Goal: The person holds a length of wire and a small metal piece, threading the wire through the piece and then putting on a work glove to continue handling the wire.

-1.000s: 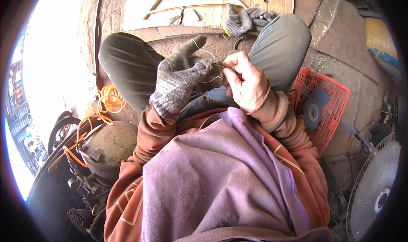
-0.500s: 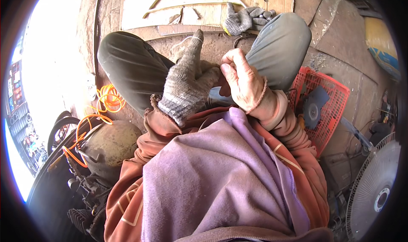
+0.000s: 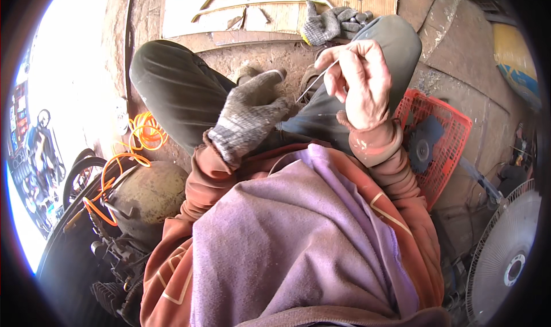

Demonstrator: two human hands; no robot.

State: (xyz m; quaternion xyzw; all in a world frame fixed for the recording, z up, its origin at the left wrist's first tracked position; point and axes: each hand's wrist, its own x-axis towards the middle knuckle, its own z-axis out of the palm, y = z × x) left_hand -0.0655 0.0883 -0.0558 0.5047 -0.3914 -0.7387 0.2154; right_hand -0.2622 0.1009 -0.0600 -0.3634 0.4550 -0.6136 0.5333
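My left hand point(image 3: 252, 112) wears a grey knit glove and is closed above my lap, between my two knees. My bare right hand point(image 3: 359, 83) is raised beside it and pinches a thin pale wire point(image 3: 315, 81) that runs down toward the gloved fingers. Whether the gloved hand grips the wire's lower end I cannot tell. A second grey glove point(image 3: 330, 23) lies on the ground beyond my right knee.
A red plastic basket point(image 3: 453, 132) with a dark round fan part stands at my right. An orange hose point(image 3: 140, 135) coils at my left above a round rusty tank point(image 3: 146, 198). A white fan grille point(image 3: 508, 252) sits at lower right. Wooden boards point(image 3: 258, 6) lie ahead.
My right hand has risen up and away from the gloved hand, drawing the thin wire out. The gloved hand has curled in and dropped slightly.
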